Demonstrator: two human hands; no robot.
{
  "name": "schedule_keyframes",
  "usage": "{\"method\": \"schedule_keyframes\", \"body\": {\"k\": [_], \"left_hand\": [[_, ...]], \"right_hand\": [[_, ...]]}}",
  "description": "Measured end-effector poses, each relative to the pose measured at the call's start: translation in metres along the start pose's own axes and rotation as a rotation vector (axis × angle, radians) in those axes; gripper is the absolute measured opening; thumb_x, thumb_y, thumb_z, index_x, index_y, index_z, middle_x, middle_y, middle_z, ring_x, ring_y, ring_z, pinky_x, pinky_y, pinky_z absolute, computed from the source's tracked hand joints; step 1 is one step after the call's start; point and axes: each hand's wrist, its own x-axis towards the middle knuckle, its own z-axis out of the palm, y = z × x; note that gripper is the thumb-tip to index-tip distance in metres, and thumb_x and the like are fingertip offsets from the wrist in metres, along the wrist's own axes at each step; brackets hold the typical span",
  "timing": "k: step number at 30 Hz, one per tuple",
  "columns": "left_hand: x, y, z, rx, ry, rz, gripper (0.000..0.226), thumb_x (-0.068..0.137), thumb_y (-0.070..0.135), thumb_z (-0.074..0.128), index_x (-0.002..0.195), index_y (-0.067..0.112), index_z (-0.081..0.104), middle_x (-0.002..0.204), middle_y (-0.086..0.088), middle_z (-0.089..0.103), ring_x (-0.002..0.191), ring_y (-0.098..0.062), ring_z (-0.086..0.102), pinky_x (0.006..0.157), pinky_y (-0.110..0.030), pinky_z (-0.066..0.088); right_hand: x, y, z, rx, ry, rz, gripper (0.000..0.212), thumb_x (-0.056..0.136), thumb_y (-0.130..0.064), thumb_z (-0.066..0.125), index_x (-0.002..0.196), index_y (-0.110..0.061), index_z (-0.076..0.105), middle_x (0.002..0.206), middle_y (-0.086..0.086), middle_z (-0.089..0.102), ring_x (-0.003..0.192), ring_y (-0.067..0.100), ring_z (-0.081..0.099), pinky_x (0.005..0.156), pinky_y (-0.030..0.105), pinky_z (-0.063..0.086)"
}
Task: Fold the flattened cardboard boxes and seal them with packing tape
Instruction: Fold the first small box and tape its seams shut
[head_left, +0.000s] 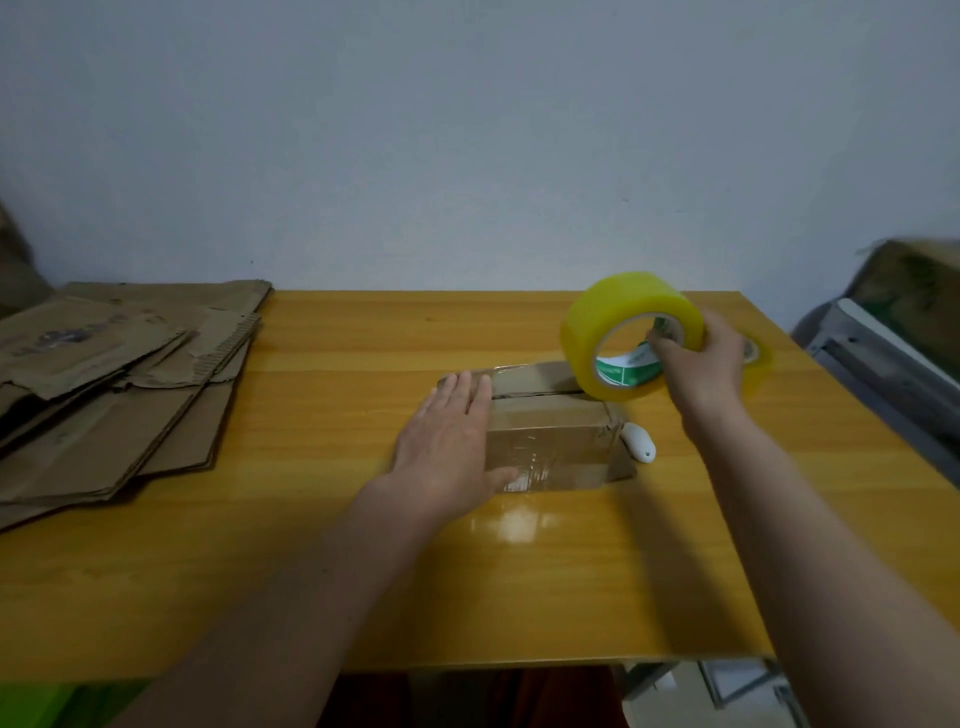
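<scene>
Glossy yellow wood-grain table (322, 545) against plain grey wall (415, 130). Left hand (449, 449) flat, fingers straight, pressing small taped cardboard box (550, 441) mid-table; right hand (698, 358) grips yellow tape roll (621, 332) above it. Flattened corrugated boxes (114, 384) stacked far left.

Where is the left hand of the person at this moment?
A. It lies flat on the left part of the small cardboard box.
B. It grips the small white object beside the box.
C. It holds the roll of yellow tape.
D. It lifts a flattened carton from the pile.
A: the left hand rests with straight fingers on the small cardboard box, while the right hand holds the roll of yellow tape above its far right end.
</scene>
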Motion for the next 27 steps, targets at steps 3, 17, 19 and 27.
{"method": "schedule_keyframes", "body": {"k": [3, 17, 19, 27], "left_hand": [[0.004, 0.013, -0.006, 0.046, -0.044, -0.038, 0.098, 0.088, 0.064, 0.051, 0.153, 0.027, -0.013, 0.16, -0.018, -0.013, 0.149, -0.031, -0.009, 0.122, -0.041, -0.002], [0.016, 0.035, -0.001, 0.024, -0.047, -0.02, 0.113, 0.084, 0.06, 0.059, 0.152, 0.009, -0.015, 0.159, -0.018, -0.017, 0.148, -0.033, -0.012, 0.12, -0.042, -0.001], [0.016, 0.034, 0.001, 0.02, -0.048, -0.027, 0.114, 0.083, 0.059, 0.062, 0.152, 0.012, -0.016, 0.159, -0.018, -0.017, 0.148, -0.033, -0.012, 0.12, -0.042, -0.002], [0.019, 0.035, 0.003, 0.003, -0.072, 0.011, 0.105, 0.08, 0.067, 0.06, 0.149, 0.044, -0.015, 0.157, -0.022, -0.018, 0.147, -0.038, -0.013, 0.118, -0.045, -0.001]], "right_hand": [[-0.005, 0.012, 0.006, 0.115, -0.051, 0.063, 0.03, 0.087, -0.007, 0.063, 0.112, -0.024, 0.058, 0.103, 0.002, 0.065, 0.097, 0.022, 0.063, 0.085, 0.045, 0.054], [0.009, 0.012, -0.006, -0.093, -0.095, -0.151, 0.023, 0.091, -0.004, 0.057, 0.113, -0.012, 0.058, 0.089, -0.007, 0.058, 0.083, 0.013, 0.055, 0.061, 0.014, 0.041], [0.015, 0.018, -0.019, -0.175, -0.07, -0.16, 0.024, 0.091, -0.002, 0.055, 0.113, -0.009, 0.059, 0.094, 0.002, 0.061, 0.086, 0.017, 0.054, 0.067, 0.022, 0.038], [0.004, 0.063, -0.03, -0.279, -0.075, 0.009, 0.026, 0.093, -0.002, 0.052, 0.118, -0.006, 0.055, 0.098, 0.008, 0.057, 0.088, 0.024, 0.053, 0.067, 0.027, 0.033]]}}
